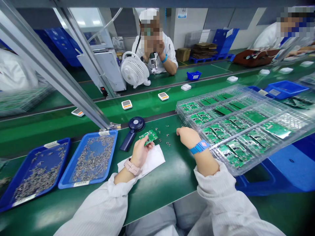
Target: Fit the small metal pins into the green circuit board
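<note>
Green circuit board (149,136) pinched in the left hand (140,152), above a white tissue (154,160).
Right hand (188,137) rests loosely curled on the green surface (162,186), just beside a clear tray of boards (180,109).

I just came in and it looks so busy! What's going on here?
A person's left hand holds a small green circuit board above a white wipe. The right hand rests beside a clear plastic tray of similar boards. Two blue trays of tiny metal parts sit to the left, and a co-worker sits across the bench.
</note>
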The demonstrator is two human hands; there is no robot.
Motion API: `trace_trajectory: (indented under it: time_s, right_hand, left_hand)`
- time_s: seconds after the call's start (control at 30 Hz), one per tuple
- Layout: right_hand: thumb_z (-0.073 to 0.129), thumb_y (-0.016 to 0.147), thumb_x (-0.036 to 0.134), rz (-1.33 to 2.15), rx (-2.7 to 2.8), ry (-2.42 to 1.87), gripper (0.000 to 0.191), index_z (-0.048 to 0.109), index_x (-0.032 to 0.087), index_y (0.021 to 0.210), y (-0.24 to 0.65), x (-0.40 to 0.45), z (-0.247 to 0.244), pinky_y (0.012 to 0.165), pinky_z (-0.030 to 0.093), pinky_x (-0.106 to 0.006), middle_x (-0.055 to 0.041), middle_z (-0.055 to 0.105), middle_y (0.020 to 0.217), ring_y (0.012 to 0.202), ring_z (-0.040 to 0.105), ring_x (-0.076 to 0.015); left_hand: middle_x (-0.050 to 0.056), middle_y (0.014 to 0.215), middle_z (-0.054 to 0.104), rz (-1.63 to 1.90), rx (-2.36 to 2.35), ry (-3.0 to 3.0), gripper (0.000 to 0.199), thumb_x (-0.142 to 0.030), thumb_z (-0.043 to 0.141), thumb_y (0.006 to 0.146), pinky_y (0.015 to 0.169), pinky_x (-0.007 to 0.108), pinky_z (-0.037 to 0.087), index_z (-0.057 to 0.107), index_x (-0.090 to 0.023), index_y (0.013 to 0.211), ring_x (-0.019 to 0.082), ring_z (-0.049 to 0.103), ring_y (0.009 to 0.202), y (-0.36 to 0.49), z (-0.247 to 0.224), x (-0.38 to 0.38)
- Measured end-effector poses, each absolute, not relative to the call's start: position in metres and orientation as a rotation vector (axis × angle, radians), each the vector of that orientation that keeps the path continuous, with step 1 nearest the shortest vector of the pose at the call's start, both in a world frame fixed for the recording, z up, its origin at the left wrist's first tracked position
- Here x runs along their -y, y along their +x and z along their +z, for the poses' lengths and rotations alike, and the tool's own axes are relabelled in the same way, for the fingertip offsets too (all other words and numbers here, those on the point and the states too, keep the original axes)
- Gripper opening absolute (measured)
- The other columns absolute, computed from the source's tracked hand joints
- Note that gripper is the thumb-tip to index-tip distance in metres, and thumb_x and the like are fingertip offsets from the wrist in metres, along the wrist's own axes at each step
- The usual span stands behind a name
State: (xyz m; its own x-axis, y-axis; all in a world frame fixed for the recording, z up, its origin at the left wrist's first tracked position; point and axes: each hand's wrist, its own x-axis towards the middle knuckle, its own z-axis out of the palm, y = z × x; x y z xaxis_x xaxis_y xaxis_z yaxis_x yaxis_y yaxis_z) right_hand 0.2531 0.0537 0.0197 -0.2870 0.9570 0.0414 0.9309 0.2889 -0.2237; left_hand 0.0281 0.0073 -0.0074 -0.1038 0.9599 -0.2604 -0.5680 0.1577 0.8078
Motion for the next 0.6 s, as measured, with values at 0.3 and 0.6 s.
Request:
trace_trajectory:
  time_s: [0.3,0.6]
  right_hand:
    - [0.06,0.082,0.024,0.989,1.807,-1.099,0.016,0.068,0.017,0.094,0.233,-0.062,0.026,0.075,0.052,-0.028,-0.0043,0.072,0.091,0.079,0.065,-0.015]
    - [0.064,0.078,0.02,0.952,1.871,-1.064,0.009,0.07,0.017,0.085,0.21,-0.054,0.018,0.068,0.048,-0.026,-0.0017,0.071,0.081,0.071,0.062,-0.0127]
  left_hand:
    - [0.002,0.058,0.059,1.393,-0.99,0.56,0.027,-0.035,0.078,0.067,0.053,0.024,0.038,0.064,-0.012,0.07,0.011,0.054,0.055,0.029,-0.007,-0.008]
    - [0.002,0.058,0.061,1.38,-1.047,0.648,0.027,-0.037,0.076,0.07,0.056,0.026,0.041,0.064,-0.013,0.067,0.011,0.053,0.053,0.03,-0.012,-0.008]
